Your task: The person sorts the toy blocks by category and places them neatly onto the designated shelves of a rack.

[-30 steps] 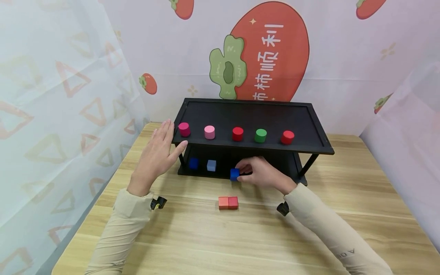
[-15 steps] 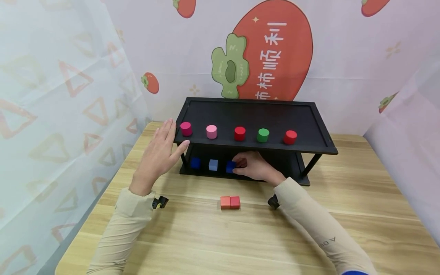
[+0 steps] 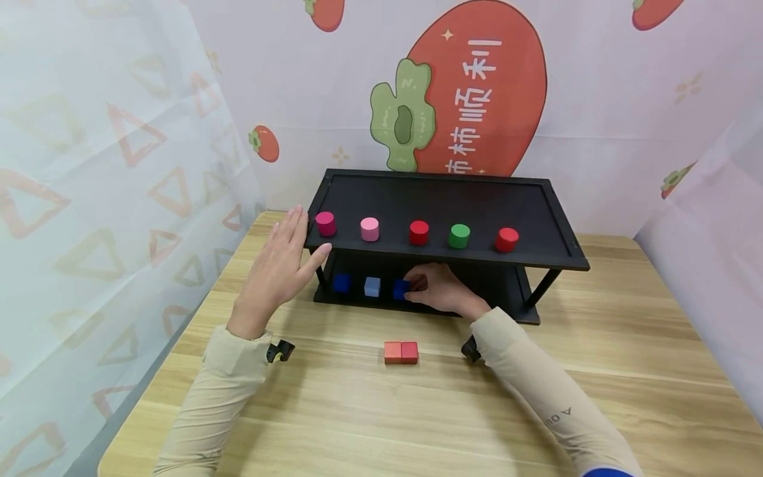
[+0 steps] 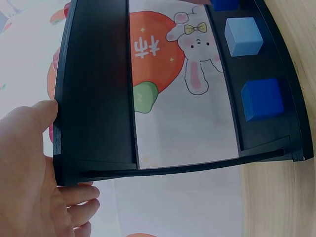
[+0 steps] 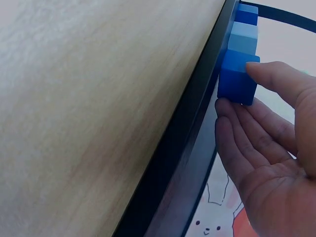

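Observation:
My right hand [image 3: 442,289] reaches in under the top board of a black two-tier shelf [image 3: 441,202]. Thumb and fingertips pinch a dark blue cube [image 5: 237,79], which sits at the front of the lower tier. Left of it on that tier are a light blue cube [image 3: 372,287] and another dark blue cube [image 4: 262,99]. My left hand [image 3: 269,281] rests against the shelf's left end, fingers straight along the side and thumb at the front edge of the top board.
Along the front of the top board stand cylinders: magenta [image 3: 325,224], pink [image 3: 369,229], red [image 3: 419,232], green [image 3: 459,236] and another red [image 3: 507,240]. An orange cube [image 3: 393,352] and a red cube [image 3: 409,352] lie side by side on the wooden table [image 3: 369,417].
My right hand has moved the dark blue cube left and back from the lower tier's front edge, into line with the other two cubes. The left hand stays at the shelf's end.

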A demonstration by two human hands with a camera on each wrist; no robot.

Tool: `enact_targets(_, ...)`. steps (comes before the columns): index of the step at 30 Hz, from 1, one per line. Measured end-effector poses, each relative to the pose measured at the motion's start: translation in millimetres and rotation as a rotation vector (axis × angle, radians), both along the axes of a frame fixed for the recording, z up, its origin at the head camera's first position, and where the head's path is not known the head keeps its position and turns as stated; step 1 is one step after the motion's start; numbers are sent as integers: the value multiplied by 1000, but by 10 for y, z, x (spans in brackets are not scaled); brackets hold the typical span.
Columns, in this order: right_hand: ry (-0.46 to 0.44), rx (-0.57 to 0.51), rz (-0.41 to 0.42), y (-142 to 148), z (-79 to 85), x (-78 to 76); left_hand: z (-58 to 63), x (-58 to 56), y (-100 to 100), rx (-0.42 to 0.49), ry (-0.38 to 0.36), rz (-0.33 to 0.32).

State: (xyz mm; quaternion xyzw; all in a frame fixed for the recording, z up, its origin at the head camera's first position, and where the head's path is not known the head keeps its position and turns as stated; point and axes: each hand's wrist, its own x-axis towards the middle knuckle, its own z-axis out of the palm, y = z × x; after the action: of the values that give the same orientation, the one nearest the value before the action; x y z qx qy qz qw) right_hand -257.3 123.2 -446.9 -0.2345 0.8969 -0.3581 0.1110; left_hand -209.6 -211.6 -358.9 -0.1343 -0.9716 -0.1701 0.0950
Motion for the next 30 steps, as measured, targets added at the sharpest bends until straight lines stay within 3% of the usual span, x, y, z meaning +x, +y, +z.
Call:
enact_targets(15,-8,-1,-7,20,-27,-9,-19,-12,23,7,-3,6)
enact_targets(23,40,27,25,54,161,90,-29,2,14,20,0,4)
enact_targets(30,72,60,95,106,327,270,-16,-1,4,12,-4,7)
